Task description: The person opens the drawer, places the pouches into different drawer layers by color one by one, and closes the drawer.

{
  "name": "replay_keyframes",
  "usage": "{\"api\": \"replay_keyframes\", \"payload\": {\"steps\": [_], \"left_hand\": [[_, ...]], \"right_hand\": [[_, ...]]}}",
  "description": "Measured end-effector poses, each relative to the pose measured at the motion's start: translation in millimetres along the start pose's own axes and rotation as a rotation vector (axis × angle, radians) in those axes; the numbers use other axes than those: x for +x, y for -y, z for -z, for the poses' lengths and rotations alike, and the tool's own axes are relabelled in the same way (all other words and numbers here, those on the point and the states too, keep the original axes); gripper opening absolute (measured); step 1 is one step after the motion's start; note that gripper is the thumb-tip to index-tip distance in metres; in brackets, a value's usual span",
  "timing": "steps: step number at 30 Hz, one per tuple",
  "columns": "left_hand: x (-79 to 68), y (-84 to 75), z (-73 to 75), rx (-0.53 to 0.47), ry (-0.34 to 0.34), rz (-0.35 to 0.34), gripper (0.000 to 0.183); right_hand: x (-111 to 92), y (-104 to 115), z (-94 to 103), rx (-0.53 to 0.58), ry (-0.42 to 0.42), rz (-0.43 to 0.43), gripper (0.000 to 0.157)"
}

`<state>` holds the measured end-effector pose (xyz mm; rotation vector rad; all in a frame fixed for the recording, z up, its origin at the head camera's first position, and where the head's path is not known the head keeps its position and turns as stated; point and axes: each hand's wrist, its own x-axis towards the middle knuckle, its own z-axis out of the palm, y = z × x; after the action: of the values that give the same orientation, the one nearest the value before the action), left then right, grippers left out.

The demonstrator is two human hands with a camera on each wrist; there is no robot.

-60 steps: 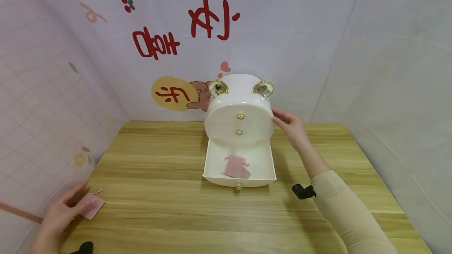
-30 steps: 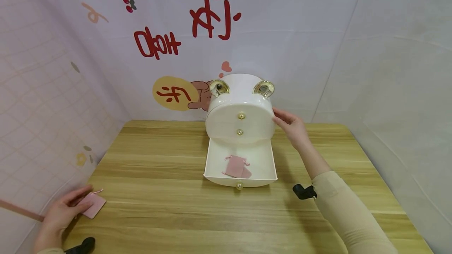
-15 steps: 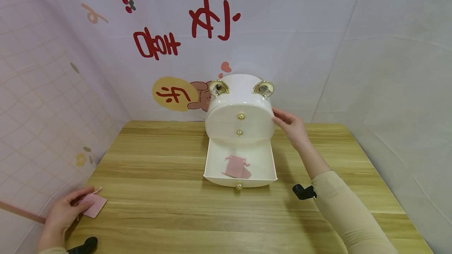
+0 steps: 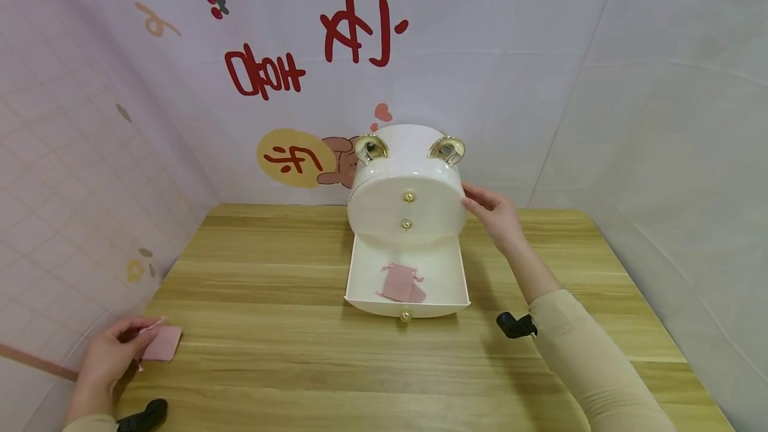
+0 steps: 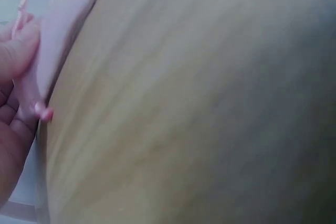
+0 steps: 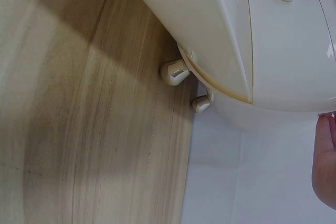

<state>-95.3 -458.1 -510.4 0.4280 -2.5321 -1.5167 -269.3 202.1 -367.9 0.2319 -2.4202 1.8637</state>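
Observation:
At the table's left side my left hand (image 4: pixel 111 359) pinches a small pink drawstring pouch (image 4: pixel 163 344) near its corded end. In the left wrist view the thumb presses on the pouch (image 5: pixel 58 30), and a knotted cord end sticks out below. A white rounded jewelry box (image 4: pixel 408 209) with gold ears stands at the back, its bottom drawer (image 4: pixel 441 279) pulled out. Inside that drawer lie pink pouches (image 4: pixel 399 282), partly overlapping. My right hand (image 4: pixel 495 215) rests against the box's right side with fairly straight fingers, seen only at the edge of the right wrist view.
The wooden table (image 4: pixel 288 365) meets a printed cloth backdrop (image 4: pixel 492 85) behind the box and at the left. Gold feet (image 6: pixel 175 72) hold the box up off the tabletop. Black wrist mounts (image 4: pixel 515 326) stick out from both forearms.
My left hand has shifted slightly right, and the pouch has turned in its fingers so its cords lie nearer the thumb. My right hand, the box and the drawer have stayed put.

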Motion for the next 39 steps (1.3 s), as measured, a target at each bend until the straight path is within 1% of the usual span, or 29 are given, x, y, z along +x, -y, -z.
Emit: {"api": "replay_keyframes", "payload": {"steps": [4,6,7,10,13,15,18,20,21,23,25,27,30,34,37,39], "left_hand": [[-0.9,0.6,0.8,-0.274,0.027,-0.043,0.027],[-0.8,-0.5,1.9,-0.363,0.036,-0.052,0.026],[-1.1,-1.7,2.6,-0.370,0.037,-0.049,0.026],[-0.2,-7.1,4.8,-0.251,0.029,-0.033,0.022],[0.8,-14.7,5.9,-0.065,0.022,-0.025,0.012],[2.8,-20.8,5.8,0.004,0.022,-0.023,0.005],[4.6,-30.3,3.2,0.048,0.027,-0.020,0.008],[6.9,-37.0,-0.5,0.015,0.034,-0.029,0.008],[8.0,-39.8,-3.2,-0.019,0.041,-0.039,0.008],[9.9,-45.2,-9.6,-0.063,0.041,-0.080,0.007],[12.6,-50.2,-17.5,-0.127,0.048,-0.122,0.008],[15.5,-54.5,-25.8,-0.150,0.060,-0.157,0.010],[19.5,-62.6,-38.8,-0.145,0.107,-0.191,0.010],[27.0,-75.8,-59.2,-0.085,0.159,-0.252,0.021],[34.5,-86.5,-75.9,-0.064,0.171,-0.277,0.024],[38.2,-94.4,-86.5,-0.050,0.168,-0.274,0.025]], "right_hand": [[0,0,-0.4,0.012,-0.001,0.001,0.043],[0,0,-0.6,0.017,-0.003,0.001,0.043],[0,0,-0.6,0.017,-0.003,0.000,0.043],[-1,1,-0.5,0.019,-0.005,0.002,0.043],[-1,2,-0.6,0.014,-0.006,-0.001,0.043],[-1,2,-0.6,0.006,-0.006,-0.004,0.043],[-1,2,-0.6,0.000,-0.009,-0.005,0.043],[-1,2,-0.8,0.002,-0.009,-0.002,0.043],[-2,2,-0.9,0.008,-0.009,0.000,0.043],[-2,2,-1.1,0.011,-0.009,0.003,0.042],[-2,2,-1.4,0.016,-0.005,0.004,0.042],[-2,2,-1.9,0.018,-0.003,0.003,0.042],[-2,2,-2.3,0.020,0.001,0.004,0.042],[-1,1,-1.5,0.024,0.001,0.011,0.042],[-1,0,-0.7,0.024,0.001,0.014,0.042],[-1,0,-0.7,0.020,0.000,0.011,0.042]]}}
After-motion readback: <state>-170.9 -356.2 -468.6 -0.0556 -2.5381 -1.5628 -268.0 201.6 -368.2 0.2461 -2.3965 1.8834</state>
